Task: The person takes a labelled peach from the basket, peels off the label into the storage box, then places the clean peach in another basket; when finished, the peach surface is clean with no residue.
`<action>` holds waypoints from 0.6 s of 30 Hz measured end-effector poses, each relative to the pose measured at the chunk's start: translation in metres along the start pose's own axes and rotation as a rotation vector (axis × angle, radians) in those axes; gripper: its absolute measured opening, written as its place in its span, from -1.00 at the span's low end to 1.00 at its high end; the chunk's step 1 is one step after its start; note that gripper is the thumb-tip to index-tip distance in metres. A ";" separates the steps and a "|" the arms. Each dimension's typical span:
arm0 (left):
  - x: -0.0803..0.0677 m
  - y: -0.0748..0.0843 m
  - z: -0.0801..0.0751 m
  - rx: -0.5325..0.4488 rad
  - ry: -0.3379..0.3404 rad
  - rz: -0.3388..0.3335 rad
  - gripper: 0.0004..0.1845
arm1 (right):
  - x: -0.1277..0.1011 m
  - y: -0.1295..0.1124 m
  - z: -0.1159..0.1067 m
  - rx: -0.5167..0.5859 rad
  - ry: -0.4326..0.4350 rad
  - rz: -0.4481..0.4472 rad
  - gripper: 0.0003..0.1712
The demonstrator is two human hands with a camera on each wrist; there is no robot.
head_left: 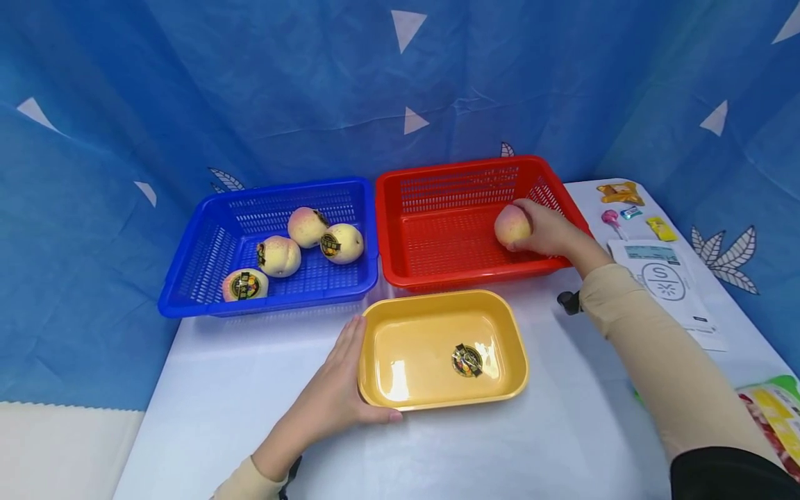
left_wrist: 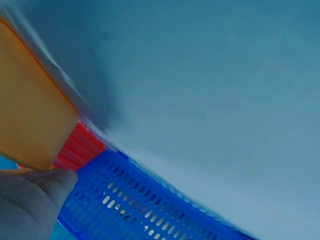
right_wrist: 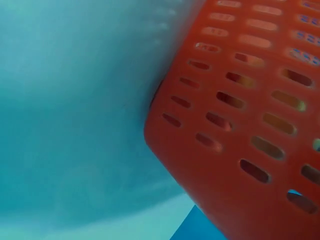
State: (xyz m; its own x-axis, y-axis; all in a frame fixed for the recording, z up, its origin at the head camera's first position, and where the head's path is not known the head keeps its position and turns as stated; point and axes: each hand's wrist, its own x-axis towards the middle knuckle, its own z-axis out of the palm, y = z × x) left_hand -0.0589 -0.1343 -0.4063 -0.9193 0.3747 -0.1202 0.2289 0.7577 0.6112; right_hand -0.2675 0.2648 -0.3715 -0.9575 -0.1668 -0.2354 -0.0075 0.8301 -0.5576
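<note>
My right hand (head_left: 550, 232) curls round one round pink-yellow peach (head_left: 512, 226) inside the red slotted plastic basket (head_left: 450, 182), far right. My left hand (head_left: 334, 389), fingers straight, presses the near-left edge of the one yellow rectangular plastic tray (head_left: 406, 399), long axis left-right, sticker inside. The blue slotted plastic basket (head_left: 187, 267) on the far left holds four peaches (head_left: 340, 243). The wrist views show only basket walls; the right wrist view misses the peach.
</note>
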 end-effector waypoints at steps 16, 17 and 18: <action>-0.017 0.016 -0.035 0.132 0.099 -0.069 0.45 | -0.007 -0.020 -0.008 -0.133 0.010 -0.026 0.18; -0.017 0.015 -0.040 0.137 0.118 -0.083 0.41 | -0.008 -0.024 -0.009 -0.138 0.018 -0.039 0.15; -0.017 0.014 -0.046 0.138 0.136 -0.102 0.38 | -0.009 -0.030 -0.009 -0.141 0.026 -0.056 0.12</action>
State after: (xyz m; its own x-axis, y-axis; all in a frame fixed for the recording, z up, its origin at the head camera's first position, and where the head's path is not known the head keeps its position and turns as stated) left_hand -0.0548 -0.1550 -0.3598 -0.9725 0.2241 -0.0635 0.1657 0.8575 0.4870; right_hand -0.2617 0.2467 -0.3454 -0.9615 -0.2026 -0.1856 -0.0998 0.8868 -0.4512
